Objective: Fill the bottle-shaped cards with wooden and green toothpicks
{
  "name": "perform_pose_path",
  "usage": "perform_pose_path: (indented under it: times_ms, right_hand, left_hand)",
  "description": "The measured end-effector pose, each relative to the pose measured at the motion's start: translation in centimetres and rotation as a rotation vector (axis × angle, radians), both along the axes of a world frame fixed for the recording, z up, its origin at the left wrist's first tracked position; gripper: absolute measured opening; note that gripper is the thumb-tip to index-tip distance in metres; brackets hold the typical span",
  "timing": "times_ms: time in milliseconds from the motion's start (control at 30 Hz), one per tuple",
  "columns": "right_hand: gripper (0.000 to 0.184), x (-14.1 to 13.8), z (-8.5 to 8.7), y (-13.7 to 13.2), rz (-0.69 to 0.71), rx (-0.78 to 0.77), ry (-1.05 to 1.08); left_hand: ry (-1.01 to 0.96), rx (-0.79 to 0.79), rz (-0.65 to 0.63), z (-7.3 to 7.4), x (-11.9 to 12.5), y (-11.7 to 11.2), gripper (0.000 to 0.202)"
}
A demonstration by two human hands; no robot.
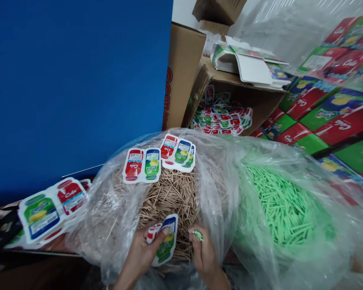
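Observation:
My left hand [145,245] is closed on a flat printed card [166,241] shaped like two joined jars, with a Sprite half showing and the red half bent over by my fingers. A small bundle of green sticks [198,235] is pinched in my right hand [202,253], its ends poking out of my fist. Both hands are over a clear plastic bag of brown sticks [169,193]. Two more spots of such Cola-and-Sprite cards [142,165] lie on top of this bag. To the right, green sticks [281,205] fill another clear bag.
A pile of the same cards [51,213] lies at the left beside a dark object. Behind the bags, an open carton [245,86] holds many cards. Printed Cola-and-Sprite boxes [329,117] are stacked at the right. A blue panel [78,80] stands at the left.

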State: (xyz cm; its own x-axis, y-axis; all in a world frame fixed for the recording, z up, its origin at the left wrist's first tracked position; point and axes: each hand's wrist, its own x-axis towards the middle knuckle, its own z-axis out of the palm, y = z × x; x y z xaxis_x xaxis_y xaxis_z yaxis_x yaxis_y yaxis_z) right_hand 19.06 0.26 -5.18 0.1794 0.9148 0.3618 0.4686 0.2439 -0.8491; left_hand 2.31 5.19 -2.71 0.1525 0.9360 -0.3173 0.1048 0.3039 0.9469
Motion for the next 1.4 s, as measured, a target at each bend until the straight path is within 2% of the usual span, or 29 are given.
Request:
perform_pose_path:
  times_ms: [167,300,400,533,600,700,867,967,1067,1167,1233,1300,1400]
  right_hand:
    - [0.022,-0.2,0.0,-0.2,-0.007,-0.021,0.070]
    - [0.024,-0.4,1.3,-0.1,-0.074,-0.050,0.166]
    - [0.025,-0.5,3.6,0.6,-0.107,-0.068,0.437]
    - [0.023,-0.5,6.8,2.3,-0.145,-0.172,0.915]
    - [0.025,-0.6,7.6,3.0,-0.146,-0.286,1.050]
    - [0.032,-0.7,7.5,3.6,-0.116,-0.422,1.147]
    - [0.037,-0.7,6.2,3.9,-0.111,-0.462,1.159]
    - [0.033,-0.9,5.8,3.6,-0.132,-0.400,1.099]
    - [0.026,-1.6,5.3,2.6,-0.111,-0.233,0.837]
    - [0.023,-2.4,4.7,1.2,0.007,-0.093,0.519]
    - [0.023,-2.7,4.4,0.8,0.069,-0.047,0.430]
    - [0.025,-2.7,4.3,0.9,0.052,-0.104,0.476]
    - [0.030,-2.4,4.8,2.0,-0.073,-0.374,0.763]
  left_hand:
    - [0.096,0.011,-0.068,-0.1,-0.1,-0.2,0.026]
    - [0.185,0.084,-0.086,-0.3,0.0,-0.2,0.024]
    - [0.318,0.248,-0.180,-0.1,0.2,0.0,0.025]
    - [0.445,0.574,-0.347,0.3,0.5,0.0,0.026]
    - [0.471,0.692,-0.381,0.1,0.8,-0.1,0.026]
    - [0.500,0.773,-0.383,-0.3,0.9,-0.1,0.027]
    - [0.479,0.849,-0.419,-0.4,0.7,-0.1,0.023]
    - [0.464,0.780,-0.448,-0.3,0.6,-0.2,0.019]
    - [0.453,0.654,-0.437,0.1,0.7,-0.2,0.019]
    - [0.414,0.540,-0.427,0.6,0.9,-0.2,0.011]
    - [0.345,0.497,-0.418,1.0,0.9,-0.2,0.008]
    - [0.278,0.482,-0.408,1.2,0.9,-0.2,0.011]
    - [0.238,0.483,-0.420,1.1,0.8,-0.2,0.011]
